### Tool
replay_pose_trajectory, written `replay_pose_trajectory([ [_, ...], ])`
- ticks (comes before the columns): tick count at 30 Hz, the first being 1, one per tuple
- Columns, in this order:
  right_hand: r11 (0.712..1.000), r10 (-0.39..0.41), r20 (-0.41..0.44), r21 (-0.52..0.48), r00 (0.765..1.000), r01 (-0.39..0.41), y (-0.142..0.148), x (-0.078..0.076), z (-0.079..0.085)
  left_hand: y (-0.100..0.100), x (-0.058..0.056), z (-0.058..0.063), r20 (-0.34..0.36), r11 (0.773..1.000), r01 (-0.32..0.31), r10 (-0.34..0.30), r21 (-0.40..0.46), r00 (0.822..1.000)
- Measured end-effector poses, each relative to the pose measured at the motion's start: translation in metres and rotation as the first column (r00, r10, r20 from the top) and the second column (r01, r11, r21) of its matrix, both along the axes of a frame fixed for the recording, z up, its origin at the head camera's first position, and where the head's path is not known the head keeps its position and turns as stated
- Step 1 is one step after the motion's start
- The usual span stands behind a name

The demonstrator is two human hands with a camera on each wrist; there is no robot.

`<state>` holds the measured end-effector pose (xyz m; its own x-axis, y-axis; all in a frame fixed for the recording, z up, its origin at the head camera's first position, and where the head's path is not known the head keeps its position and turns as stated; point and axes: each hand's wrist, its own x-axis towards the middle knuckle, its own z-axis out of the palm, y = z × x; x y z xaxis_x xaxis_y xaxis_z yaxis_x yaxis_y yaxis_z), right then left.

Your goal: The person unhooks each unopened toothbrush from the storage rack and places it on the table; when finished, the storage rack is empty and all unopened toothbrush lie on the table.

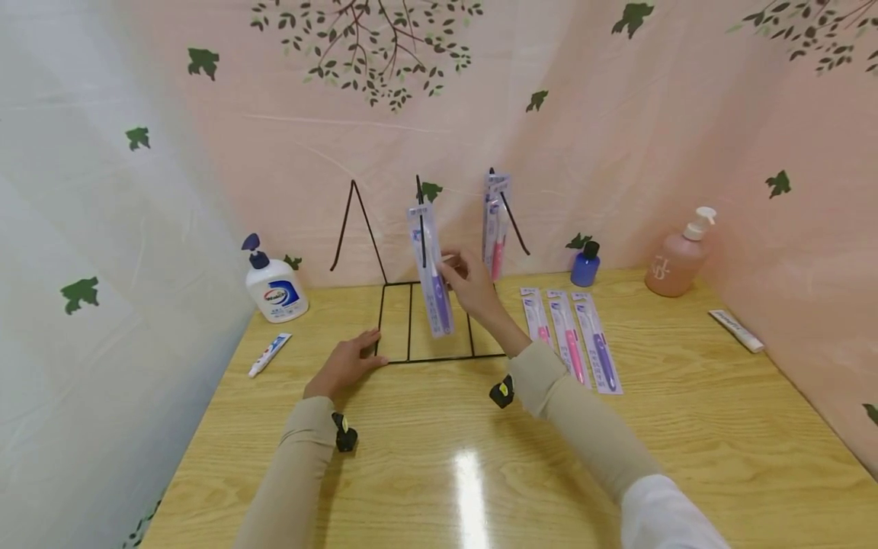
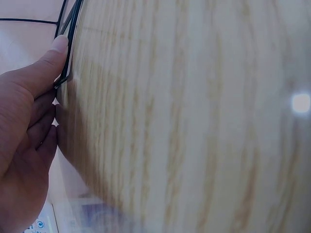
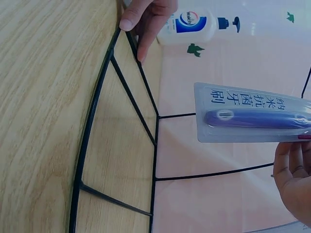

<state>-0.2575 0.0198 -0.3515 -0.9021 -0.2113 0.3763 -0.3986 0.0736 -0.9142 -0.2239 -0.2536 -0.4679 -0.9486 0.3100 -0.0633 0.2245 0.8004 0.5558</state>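
A black wire display rack [image 1: 439,360] stands on the wooden table, its prongs rising at the back. My left hand [image 1: 348,363] grips the rack's front left corner, thumb on the front wire [image 2: 71,46] and fingers along the side wire. My right hand [image 1: 473,288] pinches the right edge of a packaged purple toothbrush [image 1: 432,282]. That pack is upright at the middle prong, whose wire crosses in front of its upper part. In the right wrist view the purple handle [image 3: 257,118] lies beneath clear plastic. Packaged toothbrushes [image 1: 497,229], a pink one in front, hang on the right prong; the left prong [image 1: 353,187] is bare.
Right of the rack lie three packaged toothbrushes [image 1: 569,335], two pink and one purple. A blue bottle [image 1: 585,267], a pink pump bottle [image 1: 677,259] and a toothpaste tube [image 1: 736,331] are beyond. A white pump bottle [image 1: 277,291] and a small tube [image 1: 270,354] sit left.
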Motion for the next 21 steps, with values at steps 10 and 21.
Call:
replay_pose_trajectory([
  [10,0.999,0.047,-0.021,0.015,0.999,-0.046,0.009,0.02,0.004,0.001,0.0,0.003,0.01,1.0,-0.004,0.003,0.005,1.0],
  [21,0.995,0.088,-0.022,0.05,0.996,-0.086,0.017,0.035,0.002,0.0,-0.002,-0.001,0.025,1.0,-0.006,0.006,0.004,1.0],
])
